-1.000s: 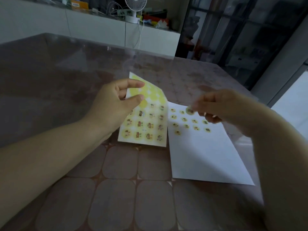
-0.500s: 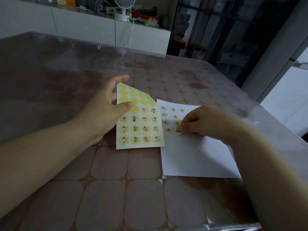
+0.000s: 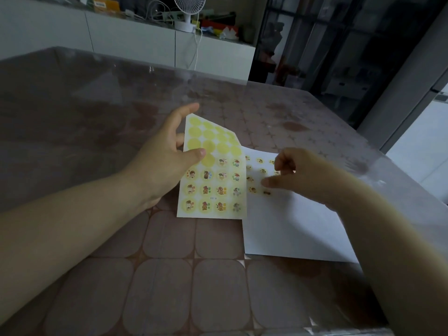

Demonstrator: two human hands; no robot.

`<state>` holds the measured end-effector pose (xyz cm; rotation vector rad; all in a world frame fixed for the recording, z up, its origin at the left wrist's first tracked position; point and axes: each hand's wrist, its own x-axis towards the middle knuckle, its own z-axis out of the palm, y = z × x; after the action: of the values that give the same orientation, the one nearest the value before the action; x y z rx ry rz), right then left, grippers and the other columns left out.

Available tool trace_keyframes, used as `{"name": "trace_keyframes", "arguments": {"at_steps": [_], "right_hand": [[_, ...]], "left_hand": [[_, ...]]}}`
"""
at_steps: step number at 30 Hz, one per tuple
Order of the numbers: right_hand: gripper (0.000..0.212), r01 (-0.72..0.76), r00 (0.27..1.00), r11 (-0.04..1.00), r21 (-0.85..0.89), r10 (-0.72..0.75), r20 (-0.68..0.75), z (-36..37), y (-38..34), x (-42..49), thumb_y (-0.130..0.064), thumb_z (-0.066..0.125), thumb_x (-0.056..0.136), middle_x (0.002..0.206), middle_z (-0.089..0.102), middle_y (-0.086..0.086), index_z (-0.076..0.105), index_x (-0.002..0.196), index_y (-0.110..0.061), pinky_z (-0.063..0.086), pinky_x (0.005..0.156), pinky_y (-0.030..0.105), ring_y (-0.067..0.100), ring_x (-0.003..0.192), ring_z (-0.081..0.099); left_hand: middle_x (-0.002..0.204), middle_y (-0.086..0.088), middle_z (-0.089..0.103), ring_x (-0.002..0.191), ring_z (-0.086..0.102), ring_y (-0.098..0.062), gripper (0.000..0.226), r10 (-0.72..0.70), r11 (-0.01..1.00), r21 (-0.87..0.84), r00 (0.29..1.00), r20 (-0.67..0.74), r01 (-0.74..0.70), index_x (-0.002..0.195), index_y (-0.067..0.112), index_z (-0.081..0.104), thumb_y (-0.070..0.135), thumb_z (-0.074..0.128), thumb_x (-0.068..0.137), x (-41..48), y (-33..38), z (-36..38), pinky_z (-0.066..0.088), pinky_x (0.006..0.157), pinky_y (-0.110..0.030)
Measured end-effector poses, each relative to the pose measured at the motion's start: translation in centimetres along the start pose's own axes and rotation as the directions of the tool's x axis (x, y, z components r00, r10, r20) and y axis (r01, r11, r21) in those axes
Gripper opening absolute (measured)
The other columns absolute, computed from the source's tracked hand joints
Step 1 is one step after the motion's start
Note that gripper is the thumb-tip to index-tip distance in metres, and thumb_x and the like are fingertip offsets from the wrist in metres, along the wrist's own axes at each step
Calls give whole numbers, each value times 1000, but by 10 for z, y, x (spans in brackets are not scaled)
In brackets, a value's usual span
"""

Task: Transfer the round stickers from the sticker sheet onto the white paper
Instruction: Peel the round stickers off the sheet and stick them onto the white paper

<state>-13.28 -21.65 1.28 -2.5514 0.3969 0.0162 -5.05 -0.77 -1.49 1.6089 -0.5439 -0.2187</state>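
The yellow sticker sheet [image 3: 213, 183] lies tilted on the table, its upper rows showing blank yellow circles and its lower rows several round picture stickers. My left hand [image 3: 164, 158] pinches its left edge, thumb on top and fingers behind. The white paper [image 3: 291, 226] lies to the right, partly under the sheet's edge. It carries several round stickers [image 3: 252, 189] near its top left corner. My right hand [image 3: 298, 173] hovers over those stickers with fingers curled and one fingertip pointing left. I see nothing held in it.
The table [image 3: 169, 275] has a brown patterned cloth under a clear cover; its right edge runs close to the paper. A white cabinet [image 3: 135, 40] with a small fan [image 3: 188, 10] and clutter stands behind the table. Dark shelving is at the back right.
My right hand carried a round sticker down to the paper, pressed it in the lower row, and has lifted off without it. My left hand kept holding the sheet.
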Motion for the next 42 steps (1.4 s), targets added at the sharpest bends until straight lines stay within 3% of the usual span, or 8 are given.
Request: {"name": "trace_keyframes", "arguments": {"at_steps": [6, 10, 13, 19, 24, 29, 35, 42], "right_hand": [[18, 240, 971, 971, 14, -240, -21, 1, -37, -2, -45, 62, 81, 98, 58, -14, 48, 87, -36, 46, 61, 20, 3, 81, 58], [21, 215, 976, 835, 507, -201, -84, 27, -39, 2, -23, 70, 81, 79, 66, -5, 50, 87, -25, 48, 54, 17, 4, 61, 61], [19, 300, 950, 683, 666, -276, -145, 37, -41, 2, -8, 69, 80, 79, 73, 1, 58, 87, -22, 55, 64, 25, 14, 74, 69], [26, 411, 912, 730, 547, -325, -252, 44, -41, 1, -17, 70, 80, 85, 71, 9, 58, 97, -34, 57, 71, 46, 25, 78, 69], [31, 497, 825, 817, 293, -339, -452, 46, -37, 6, -29, 78, 72, 99, 47, -15, 58, 92, -42, 45, 78, 12, -2, 84, 51], [26, 561, 714, 827, 37, -461, -527, 47, -32, 9, -31, 76, 72, 109, 34, -26, 64, 89, -46, 33, 90, 13, 11, 105, 36], [22, 566, 706, 824, 36, -461, -537, 46, -34, 9, -32, 77, 71, 108, 38, -27, 65, 84, -46, 38, 94, 30, 9, 103, 36], [27, 565, 736, 805, 179, -394, -550, 46, -38, 9, -29, 80, 67, 104, 46, -24, 64, 75, -50, 44, 94, 40, 14, 109, 47]], "left_hand": [[105, -2, 72, 95, 70, -17, 63, 18, 1000, -24, 1000, -4, -18, 134, 45, 34, 4, 56, 91, 0, 1, 0, 52, 91, -45], [105, -2, 71, 94, 70, -17, 62, 58, 995, -83, 998, -37, -61, 134, 43, 36, 3, 56, 91, 0, 1, -2, 55, 85, -40], [121, 0, 63, 107, 64, -18, 61, 62, 993, -102, 998, -33, -66, 126, 48, 42, 14, 68, 83, 2, -2, -1, 52, 93, -45], [133, 8, 54, 123, 53, -17, 67, 89, 995, -44, 996, -4, -89, 128, 49, 44, 29, 73, 72, 2, -5, 0, 43, 104, -44], [132, 9, 55, 121, 54, -12, 63, 110, 994, -20, 994, 6, -110, 131, 45, 43, 19, 70, 82, 1, -1, 0, 43, 104, -41], [133, 6, 54, 121, 54, -14, 60, 129, 992, -21, 991, 26, -128, 129, 47, 43, 14, 67, 85, 1, 0, 1, 44, 104, -41], [145, 10, 43, 136, 39, -21, 65, 164, 986, -6, 984, 65, -164, 130, 53, 42, 25, 66, 75, 2, -2, -1, 34, 111, -45], [140, 24, 39, 138, 32, -4, 65, 239, 970, 34, 969, 64, -242, 136, 41, 41, 20, 63, 78, 1, 1, 1, 32, 113, -41]]}}
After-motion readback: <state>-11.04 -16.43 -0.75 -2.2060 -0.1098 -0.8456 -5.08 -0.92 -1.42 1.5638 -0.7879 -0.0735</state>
